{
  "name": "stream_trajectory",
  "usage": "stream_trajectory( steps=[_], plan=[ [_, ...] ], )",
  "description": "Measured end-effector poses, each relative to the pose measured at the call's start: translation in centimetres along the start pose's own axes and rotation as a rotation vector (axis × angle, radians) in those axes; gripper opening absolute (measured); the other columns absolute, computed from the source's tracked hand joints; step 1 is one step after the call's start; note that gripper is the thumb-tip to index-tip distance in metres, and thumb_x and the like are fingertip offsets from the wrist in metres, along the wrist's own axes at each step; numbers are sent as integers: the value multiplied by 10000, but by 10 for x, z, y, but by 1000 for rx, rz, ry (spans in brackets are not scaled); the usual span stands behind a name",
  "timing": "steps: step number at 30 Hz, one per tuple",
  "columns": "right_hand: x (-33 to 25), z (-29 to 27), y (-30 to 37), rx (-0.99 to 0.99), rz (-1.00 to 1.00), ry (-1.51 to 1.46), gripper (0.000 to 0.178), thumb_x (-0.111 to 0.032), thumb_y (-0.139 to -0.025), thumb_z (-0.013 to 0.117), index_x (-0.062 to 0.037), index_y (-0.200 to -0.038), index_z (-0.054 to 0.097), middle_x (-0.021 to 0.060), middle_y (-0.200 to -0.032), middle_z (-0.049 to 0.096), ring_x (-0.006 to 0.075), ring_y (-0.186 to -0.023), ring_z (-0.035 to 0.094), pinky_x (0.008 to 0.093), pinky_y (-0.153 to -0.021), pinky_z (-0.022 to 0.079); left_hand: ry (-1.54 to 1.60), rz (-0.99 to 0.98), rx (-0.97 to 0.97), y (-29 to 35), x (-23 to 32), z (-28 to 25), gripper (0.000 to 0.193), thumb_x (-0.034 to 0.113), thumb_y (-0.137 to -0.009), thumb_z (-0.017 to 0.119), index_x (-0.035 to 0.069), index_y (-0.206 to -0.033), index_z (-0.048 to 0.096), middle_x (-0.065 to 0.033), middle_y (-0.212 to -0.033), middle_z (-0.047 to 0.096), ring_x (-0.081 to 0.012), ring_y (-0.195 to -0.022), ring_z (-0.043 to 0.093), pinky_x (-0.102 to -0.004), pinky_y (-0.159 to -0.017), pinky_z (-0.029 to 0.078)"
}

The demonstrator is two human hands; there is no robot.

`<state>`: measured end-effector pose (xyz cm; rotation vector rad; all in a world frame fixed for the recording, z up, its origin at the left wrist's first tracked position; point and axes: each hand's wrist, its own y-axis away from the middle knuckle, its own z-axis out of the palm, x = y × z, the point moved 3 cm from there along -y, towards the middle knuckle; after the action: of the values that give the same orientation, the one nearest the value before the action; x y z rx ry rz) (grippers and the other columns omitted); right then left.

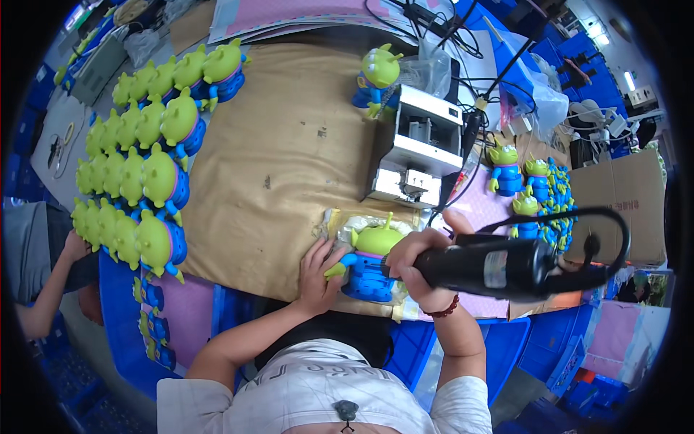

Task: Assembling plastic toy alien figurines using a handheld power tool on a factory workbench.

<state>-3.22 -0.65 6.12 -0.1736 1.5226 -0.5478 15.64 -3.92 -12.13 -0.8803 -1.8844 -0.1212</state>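
A green and blue alien toy figure (pixel 371 269) lies on a padded cloth (pixel 335 223) at the near edge of the table. My left hand (pixel 318 278) holds it at its left side, the fingers by its arm. In my right hand (pixel 419 264) is a black corded electric screwdriver (pixel 488 269), gripped near its front end and held nearly level. Its front points at the figure's blue body; my fingers hide whether the tip touches.
Rows of similar figures (pixel 166 239) stand at the left on the brown-covered table (pixel 267 130). Behind the padded cloth sits a white-and-black device (pixel 419 148), a lone figure (pixel 379 69) beside it. More figures (pixel 506 170) crowd the right. Cables run overhead. Another person's hand (pixel 74 246) shows far left.
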Motion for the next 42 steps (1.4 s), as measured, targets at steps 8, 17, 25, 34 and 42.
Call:
stream_trajectory(
  steps=[8, 17, 25, 34, 42],
  plan=[
    [43, 13, 23, -249, -115, 62, 827, 30, -802, 666, -142, -1485, 233, 87, -760, 589, 224, -639, 612, 373, -636, 547, -43, 21, 9, 1, -1, -4, 473, 352, -991, 463, 82, -1362, 579, -185, -1438, 484, -391, -1356, 403, -481, -1119, 293],
    [38, 40, 23, -106, -307, 103, 738, 50, -713, 724, -141, -1346, 394, 65, -710, 620, 206, -548, 616, 304, -535, 494, -22, 7, 17, 5, -2, -7, 462, 369, -1018, 434, 114, -1375, 579, -186, -1436, 488, -390, -1357, 412, -485, -1115, 298],
    [39, 42, 24, -119, -286, 113, 627, 70, -714, 693, -121, -1253, 437, 77, -749, 616, 225, -601, 621, 332, -570, 505, 162, 97, 44, 10, -4, -14, 743, 419, -868, 673, 46, -1446, 392, -208, -1470, 434, -395, -1357, 403, -489, -1109, 299],
    [16, -21, 8, -120, -228, -202, 471, 39, -797, 712, -88, -1186, 478, 83, -808, 621, 214, -657, 621, 336, -627, 518, -24, 162, 42, 15, -6, 5, 1071, 384, -573, 924, 50, -1421, 361, -224, -1490, 380, -415, -1311, 409, -514, -1085, 314],
    [29, -86, -60, 523, -59, 176, 571, 69, -784, 692, 9, -1302, 459, 46, -781, 631, 145, -659, 653, 283, -638, 542, -21, 169, 23, 14, -7, 9, 1047, 309, -547, 933, 87, -1393, 359, -235, -1481, 384, -431, -1284, 422, -528, -1061, 325]
  ],
)
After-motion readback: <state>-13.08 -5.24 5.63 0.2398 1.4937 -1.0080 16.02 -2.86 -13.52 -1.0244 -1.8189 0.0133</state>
